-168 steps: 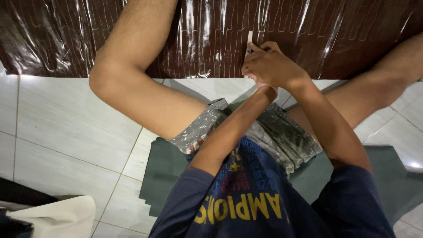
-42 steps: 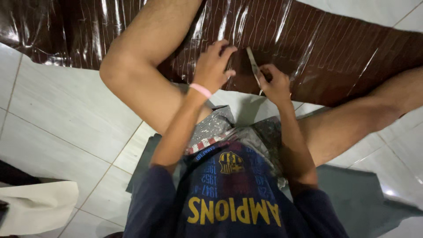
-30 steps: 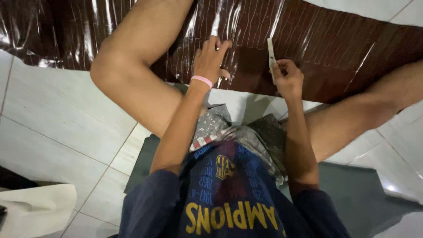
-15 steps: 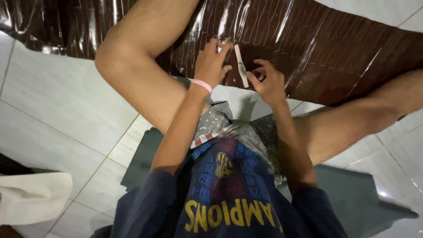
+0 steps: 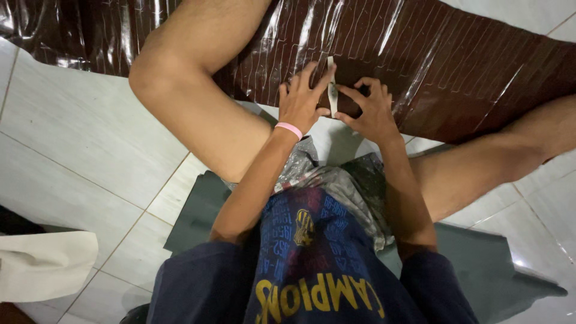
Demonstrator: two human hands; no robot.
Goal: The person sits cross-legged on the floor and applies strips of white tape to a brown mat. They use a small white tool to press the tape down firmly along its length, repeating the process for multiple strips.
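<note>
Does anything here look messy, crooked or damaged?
Nothing looks damaged or spilled. The glossy brown sheet lies wrinkled on the tiled floor, and both hands, left hand and right hand, press a narrow pale strip onto it.

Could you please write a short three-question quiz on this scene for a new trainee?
1. True or false: both hands rest on the glossy brown sheet.
2. What lies between the left hand and the right hand?
A. a pale narrow strip
B. a red cup
C. a metal spoon
3. Which wrist carries the pink band?

Key:
1. True.
2. A, the pale narrow strip, held against the sheet.
3. The left.
</note>
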